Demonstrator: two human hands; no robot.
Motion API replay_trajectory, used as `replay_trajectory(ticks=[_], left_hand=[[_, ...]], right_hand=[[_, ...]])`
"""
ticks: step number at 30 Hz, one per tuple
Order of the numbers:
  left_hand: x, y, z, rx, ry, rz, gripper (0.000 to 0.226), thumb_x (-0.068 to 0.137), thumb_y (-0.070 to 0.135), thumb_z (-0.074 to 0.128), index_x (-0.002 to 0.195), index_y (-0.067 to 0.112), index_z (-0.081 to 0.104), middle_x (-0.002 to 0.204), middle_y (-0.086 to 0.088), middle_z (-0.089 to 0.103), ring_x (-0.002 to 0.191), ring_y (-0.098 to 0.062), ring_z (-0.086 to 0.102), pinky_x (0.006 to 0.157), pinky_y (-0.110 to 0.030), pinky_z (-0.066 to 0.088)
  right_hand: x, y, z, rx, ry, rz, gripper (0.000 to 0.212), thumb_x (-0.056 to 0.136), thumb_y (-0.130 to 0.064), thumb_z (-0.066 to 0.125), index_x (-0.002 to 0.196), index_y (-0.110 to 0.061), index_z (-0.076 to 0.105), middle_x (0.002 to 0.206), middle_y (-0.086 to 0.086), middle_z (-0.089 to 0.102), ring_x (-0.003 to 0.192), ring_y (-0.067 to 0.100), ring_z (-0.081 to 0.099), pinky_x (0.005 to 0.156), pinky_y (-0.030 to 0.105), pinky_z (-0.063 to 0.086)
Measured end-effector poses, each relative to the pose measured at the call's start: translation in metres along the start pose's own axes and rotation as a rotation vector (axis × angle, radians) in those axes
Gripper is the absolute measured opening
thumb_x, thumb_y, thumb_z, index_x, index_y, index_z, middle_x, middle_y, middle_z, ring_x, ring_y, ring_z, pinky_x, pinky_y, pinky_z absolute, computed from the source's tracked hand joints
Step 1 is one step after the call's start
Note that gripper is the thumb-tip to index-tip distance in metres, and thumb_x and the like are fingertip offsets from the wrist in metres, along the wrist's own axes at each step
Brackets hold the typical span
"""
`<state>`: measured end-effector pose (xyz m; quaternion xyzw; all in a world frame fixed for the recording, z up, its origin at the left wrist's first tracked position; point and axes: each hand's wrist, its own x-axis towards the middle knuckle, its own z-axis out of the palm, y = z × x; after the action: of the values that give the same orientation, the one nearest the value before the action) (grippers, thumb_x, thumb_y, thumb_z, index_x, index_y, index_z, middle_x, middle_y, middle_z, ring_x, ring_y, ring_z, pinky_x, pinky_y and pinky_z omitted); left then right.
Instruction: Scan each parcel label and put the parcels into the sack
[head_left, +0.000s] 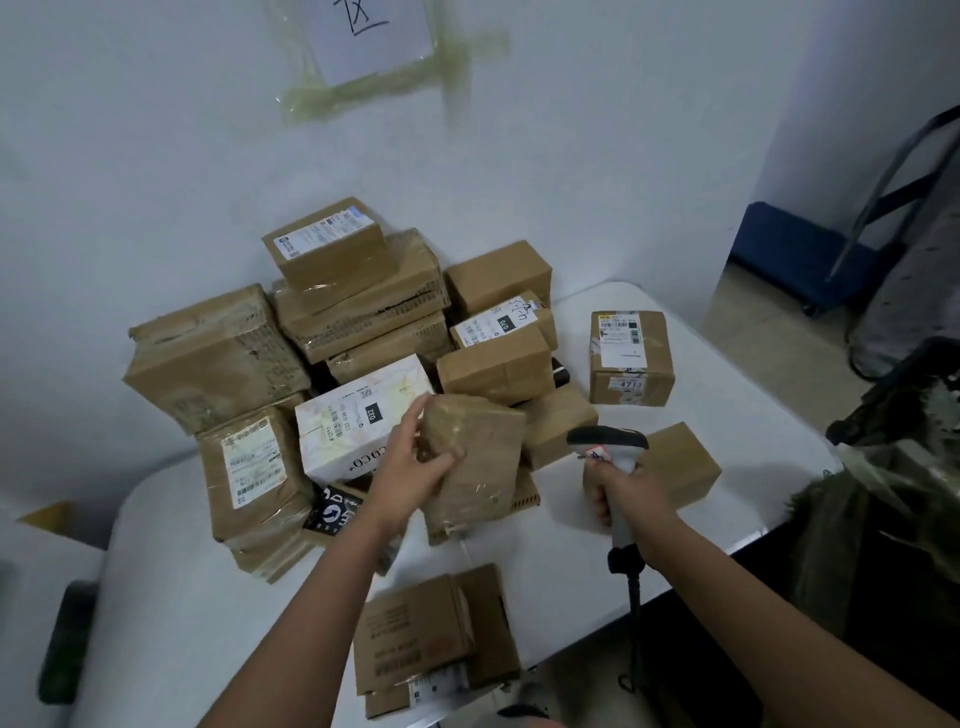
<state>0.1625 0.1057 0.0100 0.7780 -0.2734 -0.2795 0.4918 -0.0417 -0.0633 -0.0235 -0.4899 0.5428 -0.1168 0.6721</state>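
My left hand (415, 470) grips a small brown taped parcel (480, 462) by its left edge and holds it tilted above the white table (208, 571); no label shows on the face toward me. My right hand (623, 493) holds a grey handheld scanner (608, 441) by its grip, head pointing left toward that parcel, its black cable hanging off the table edge. A pile of brown parcels (358, 312) is stacked against the wall behind. The dark green sack (883, 493) stands open at the right of the table.
A white labelled box (358, 421) lies in the pile beside my left hand. A lone parcel marked 4713 (631, 358) stands at the back right. Flat brown parcels (436, 634) lie at the near table edge. A blue cart (800, 254) stands beyond the table.
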Motion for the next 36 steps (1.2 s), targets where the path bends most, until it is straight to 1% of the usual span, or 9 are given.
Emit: replay_trajectory(ticks=[4, 9, 15, 18, 24, 28, 31, 33, 36], left_hand=[[0.006, 0.009, 0.006, -0.661, -0.009, -0.328, 0.050, 0.093, 0.033, 0.063, 0.141, 0.030, 0.050, 0.127, -0.011, 0.065, 0.112, -0.029, 0.064, 0.073, -0.036, 0.057], [0.009, 0.005, 0.027, -0.842, -0.100, -0.360, 0.049, 0.091, 0.021, 0.065, 0.137, 0.011, 0.052, 0.126, -0.017, 0.064, 0.112, -0.031, 0.065, 0.078, -0.043, 0.060], [0.006, 0.011, 0.053, -0.477, -0.192, -0.212, 0.079, 0.080, 0.010, 0.079, 0.146, 0.027, 0.039, 0.136, -0.006, 0.058, 0.117, -0.024, 0.062, 0.094, -0.041, 0.056], [-0.001, 0.014, 0.065, -0.156, -0.256, 0.025, 0.089, 0.075, 0.015, 0.084, 0.138, 0.055, 0.036, 0.151, 0.008, 0.032, 0.136, -0.010, 0.040, 0.106, -0.030, 0.047], [-0.020, 0.018, 0.090, 0.276, -0.297, 0.363, 0.077, 0.083, 0.004, 0.075, 0.134, 0.049, 0.038, 0.161, 0.015, -0.013, 0.144, -0.002, 0.004, 0.106, -0.003, 0.021], [-0.026, 0.029, 0.103, -0.101, -0.353, 0.096, 0.065, 0.085, -0.017, 0.052, 0.121, 0.036, 0.066, 0.160, 0.019, 0.015, 0.145, -0.010, 0.019, 0.105, -0.026, 0.045], [-0.029, 0.042, 0.116, -0.495, -0.270, -0.209, 0.040, 0.091, 0.000, 0.047, 0.113, 0.019, 0.074, 0.142, 0.006, 0.054, 0.127, -0.020, 0.051, 0.096, -0.042, 0.052], [-0.029, 0.042, 0.125, -0.532, -0.171, -0.277, 0.023, 0.097, 0.026, 0.058, 0.116, 0.021, 0.071, 0.126, -0.004, 0.068, 0.109, -0.022, 0.064, 0.087, -0.042, 0.055], [-0.024, 0.032, 0.133, -0.544, -0.058, -0.267, 0.033, 0.097, 0.020, 0.063, 0.124, 0.037, 0.060, 0.131, -0.002, 0.061, 0.108, -0.023, 0.066, 0.077, -0.037, 0.058]], right_hand=[[-0.009, -0.010, -0.013, 0.064, 0.015, -0.035, 0.035, 0.094, -0.032, 0.063, 0.074, -0.004, 0.059, 0.054, 0.007, 0.056, 0.046, 0.018, 0.049, 0.049, 0.026, 0.042], [-0.014, -0.014, -0.024, 0.160, 0.024, -0.053, 0.035, 0.093, -0.031, 0.065, 0.068, -0.007, 0.057, 0.049, 0.004, 0.055, 0.047, 0.017, 0.048, 0.050, 0.027, 0.041], [-0.014, -0.017, -0.037, 0.285, 0.013, -0.027, 0.019, 0.093, -0.027, 0.066, 0.092, -0.009, 0.061, 0.068, 0.010, 0.068, 0.052, 0.018, 0.053, 0.049, 0.027, 0.044], [-0.012, -0.015, -0.042, 0.366, -0.014, 0.041, 0.028, 0.091, -0.034, 0.069, 0.101, -0.010, 0.060, 0.094, 0.018, 0.073, 0.062, 0.020, 0.060, 0.060, 0.030, 0.051], [-0.012, -0.013, -0.053, 0.508, -0.038, 0.111, 0.035, 0.087, -0.031, 0.074, 0.110, -0.008, 0.063, 0.103, 0.016, 0.068, 0.084, 0.028, 0.068, 0.060, 0.036, 0.062], [-0.004, -0.001, -0.057, 0.379, -0.012, 0.095, 0.056, 0.079, -0.036, 0.082, 0.121, -0.009, 0.058, 0.113, 0.017, 0.067, 0.100, 0.033, 0.066, 0.077, 0.045, 0.061], [-0.001, 0.007, -0.058, 0.260, 0.038, 0.061, 0.078, 0.066, -0.049, 0.086, 0.128, -0.012, 0.055, 0.114, 0.014, 0.065, 0.105, 0.036, 0.064, 0.092, 0.052, 0.055], [-0.005, 0.007, -0.056, 0.238, 0.048, 0.052, 0.077, 0.067, -0.050, 0.084, 0.127, -0.012, 0.055, 0.113, 0.013, 0.064, 0.106, 0.035, 0.062, 0.096, 0.051, 0.053], [-0.011, 0.004, -0.054, 0.222, 0.060, 0.066, 0.056, 0.082, -0.041, 0.077, 0.121, -0.012, 0.050, 0.113, 0.010, 0.059, 0.107, 0.030, 0.058, 0.097, 0.044, 0.052]])
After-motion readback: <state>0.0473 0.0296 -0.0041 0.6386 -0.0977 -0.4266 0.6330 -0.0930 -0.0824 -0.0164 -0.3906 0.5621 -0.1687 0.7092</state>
